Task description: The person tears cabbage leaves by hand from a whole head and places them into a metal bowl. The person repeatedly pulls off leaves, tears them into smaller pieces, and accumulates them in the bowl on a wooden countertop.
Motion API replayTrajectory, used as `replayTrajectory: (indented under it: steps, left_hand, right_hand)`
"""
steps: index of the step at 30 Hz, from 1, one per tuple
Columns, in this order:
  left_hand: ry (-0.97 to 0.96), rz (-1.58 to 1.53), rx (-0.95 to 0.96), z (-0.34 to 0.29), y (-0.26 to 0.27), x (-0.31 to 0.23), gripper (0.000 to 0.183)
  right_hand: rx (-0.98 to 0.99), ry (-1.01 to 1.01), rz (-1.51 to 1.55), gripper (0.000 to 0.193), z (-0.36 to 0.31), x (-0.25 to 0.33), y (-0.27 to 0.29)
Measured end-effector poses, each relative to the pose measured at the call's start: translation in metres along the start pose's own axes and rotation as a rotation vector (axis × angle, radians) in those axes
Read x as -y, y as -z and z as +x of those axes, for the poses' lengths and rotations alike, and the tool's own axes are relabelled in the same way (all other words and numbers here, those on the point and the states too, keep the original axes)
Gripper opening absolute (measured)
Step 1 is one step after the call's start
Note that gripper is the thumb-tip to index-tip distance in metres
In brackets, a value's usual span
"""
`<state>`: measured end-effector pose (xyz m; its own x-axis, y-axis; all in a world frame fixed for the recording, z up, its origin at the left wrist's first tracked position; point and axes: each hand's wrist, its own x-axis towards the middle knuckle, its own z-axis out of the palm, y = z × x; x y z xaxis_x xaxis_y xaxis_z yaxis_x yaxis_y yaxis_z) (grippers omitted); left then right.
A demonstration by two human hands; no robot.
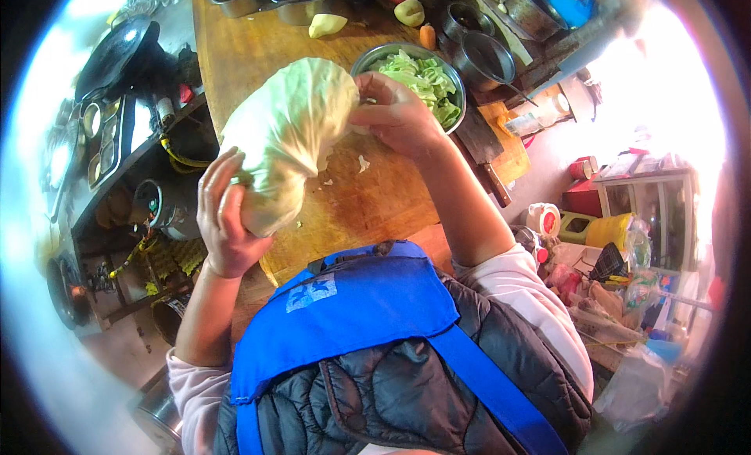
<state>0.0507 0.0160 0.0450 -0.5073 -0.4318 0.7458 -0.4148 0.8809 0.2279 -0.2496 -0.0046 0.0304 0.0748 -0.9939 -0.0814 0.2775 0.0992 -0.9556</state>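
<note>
A large pale-green cabbage is held up over the wooden table, tilted, its leaves creased toward the lower right. My left hand grips its lower left side, fingers spread around it and thumb underneath. At its right edge, the fingers of my right hand are bent in and pinch the outer leaf. Just beyond that hand stands a metal bowl of torn green leaves. Small pale scraps lie on the wooden tabletop below the cabbage.
To the right of the bowl lies a cleaver, its handle toward me. Pots, a peeled pale vegetable and a carrot piece line the far side. A wok stands at far left; clutter and a cabinet at right.
</note>
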Motion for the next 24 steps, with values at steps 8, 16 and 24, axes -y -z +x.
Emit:
replayTrajectory:
  steps: [8, 16, 24]
  left_hand:
    - [-0.095, -0.017, 0.201, -0.065, -0.025, 0.012, 0.039]
    - [-0.043, -0.115, 0.494, -0.103, -0.025, -0.007, 0.022]
    - [0.388, -0.046, 0.368, -0.092, 0.004, -0.006, 0.088]
  right_hand:
    - [-0.068, -0.289, -0.188, 0.058, -0.019, -0.049, 0.004]
    - [-0.091, -0.096, -0.851, 0.029, -0.065, -0.072, 0.013]
    - [-0.219, 0.435, -0.961, 0.021, -0.101, -0.066, -0.02]
